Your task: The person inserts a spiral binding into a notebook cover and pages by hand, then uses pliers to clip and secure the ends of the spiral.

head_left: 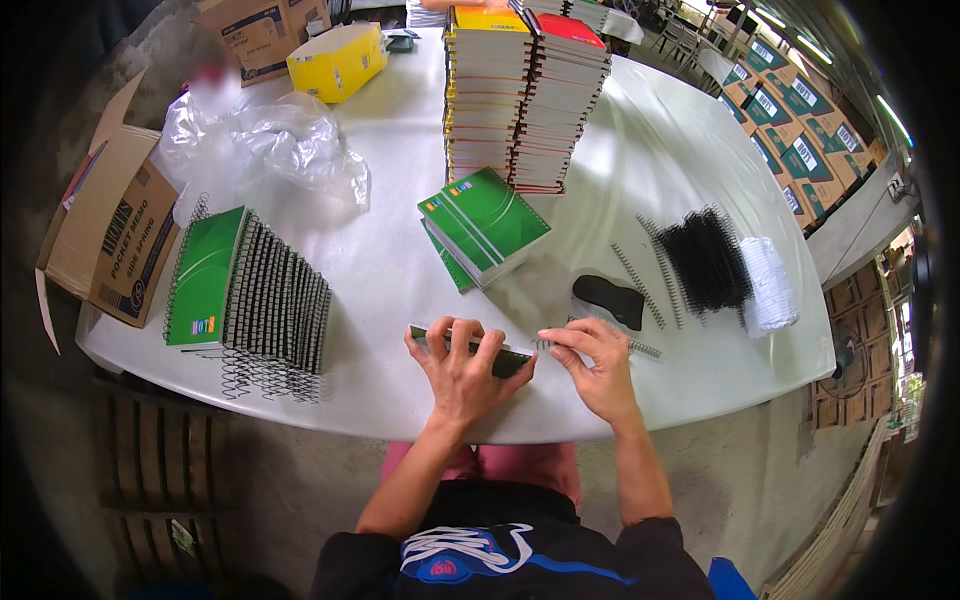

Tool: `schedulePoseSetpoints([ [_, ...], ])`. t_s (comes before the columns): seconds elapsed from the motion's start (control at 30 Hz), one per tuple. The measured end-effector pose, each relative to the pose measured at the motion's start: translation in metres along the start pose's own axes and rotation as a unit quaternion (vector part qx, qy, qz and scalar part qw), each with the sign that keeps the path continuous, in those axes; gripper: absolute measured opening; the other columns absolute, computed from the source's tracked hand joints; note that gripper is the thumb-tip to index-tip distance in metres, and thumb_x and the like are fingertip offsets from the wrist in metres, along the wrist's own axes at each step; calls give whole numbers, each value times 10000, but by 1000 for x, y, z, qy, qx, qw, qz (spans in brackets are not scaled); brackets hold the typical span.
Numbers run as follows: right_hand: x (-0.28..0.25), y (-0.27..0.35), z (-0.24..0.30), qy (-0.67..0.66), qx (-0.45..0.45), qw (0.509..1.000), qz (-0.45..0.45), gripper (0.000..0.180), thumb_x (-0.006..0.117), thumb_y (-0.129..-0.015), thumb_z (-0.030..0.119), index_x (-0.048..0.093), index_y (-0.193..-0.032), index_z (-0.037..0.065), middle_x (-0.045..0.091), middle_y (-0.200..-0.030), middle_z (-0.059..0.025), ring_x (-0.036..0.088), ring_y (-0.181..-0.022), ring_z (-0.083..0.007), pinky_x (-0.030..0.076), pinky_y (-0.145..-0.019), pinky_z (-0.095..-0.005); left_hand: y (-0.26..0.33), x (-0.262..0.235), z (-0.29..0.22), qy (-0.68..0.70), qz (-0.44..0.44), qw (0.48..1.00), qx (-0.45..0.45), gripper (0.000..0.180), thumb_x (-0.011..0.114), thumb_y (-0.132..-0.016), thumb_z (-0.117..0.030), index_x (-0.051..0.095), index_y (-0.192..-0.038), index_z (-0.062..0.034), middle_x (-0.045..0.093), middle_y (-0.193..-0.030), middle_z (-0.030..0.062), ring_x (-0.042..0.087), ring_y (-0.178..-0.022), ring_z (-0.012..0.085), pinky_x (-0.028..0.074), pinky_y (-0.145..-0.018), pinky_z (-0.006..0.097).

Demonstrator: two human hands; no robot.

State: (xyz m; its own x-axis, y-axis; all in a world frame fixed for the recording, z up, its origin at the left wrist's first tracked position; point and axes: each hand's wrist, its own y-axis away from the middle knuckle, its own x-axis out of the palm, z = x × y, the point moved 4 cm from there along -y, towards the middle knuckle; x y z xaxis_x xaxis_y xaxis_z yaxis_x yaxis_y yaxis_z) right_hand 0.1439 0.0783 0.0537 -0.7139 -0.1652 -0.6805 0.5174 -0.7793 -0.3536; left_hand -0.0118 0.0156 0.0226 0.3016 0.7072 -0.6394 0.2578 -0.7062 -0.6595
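My left hand (462, 372) grips a small green notepad (513, 361) by its covers, standing it on edge near the table's front. Thumb and fingers of my right hand (596, 372) pinch a dark spiral binding coil (645, 349) at the notepad's right end. One end of the coil meets the pad's edge; the other sticks out past my right hand. How far the coil sits in the holes is too small to tell. Beyond my hands lies a short pile of green notepads (490, 225). A black rounded flat object (608, 300) rests beyond my right hand.
Coil-bound green notepads (208, 285) stand in a row at left. Loose coils (640, 285), a black coil heap (703, 262) and a white bundle (768, 288) lie right. Tall notebook stacks (487, 100), clear plastic (265, 150), a yellow box (338, 62) and an open carton (125, 225) stand farther back.
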Motion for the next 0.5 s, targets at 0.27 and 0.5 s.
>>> schedulePoseSetpoints([
  [0.27,6,-4,-2,-98,-18,991,90,108,595,-857,94,674,-930,86,613,-808,-43,583,-728,-169,436,-665,-305,1,2,1,-9,17,1000,3,406,785,-566,-465,581,-746,-164,480,-904,14,427,-1010,257,206,-908,637],
  [0.5,6,-2,9,-198,145,956,159,162,549,-917,150,612,-1035,57,592,-751,-80,554,-645,-176,432,-579,-289,4,1,3,-35,43,998,11,466,764,-573,-539,586,-801,-174,477,-894,6,434,-984,241,209,-917,602],
])
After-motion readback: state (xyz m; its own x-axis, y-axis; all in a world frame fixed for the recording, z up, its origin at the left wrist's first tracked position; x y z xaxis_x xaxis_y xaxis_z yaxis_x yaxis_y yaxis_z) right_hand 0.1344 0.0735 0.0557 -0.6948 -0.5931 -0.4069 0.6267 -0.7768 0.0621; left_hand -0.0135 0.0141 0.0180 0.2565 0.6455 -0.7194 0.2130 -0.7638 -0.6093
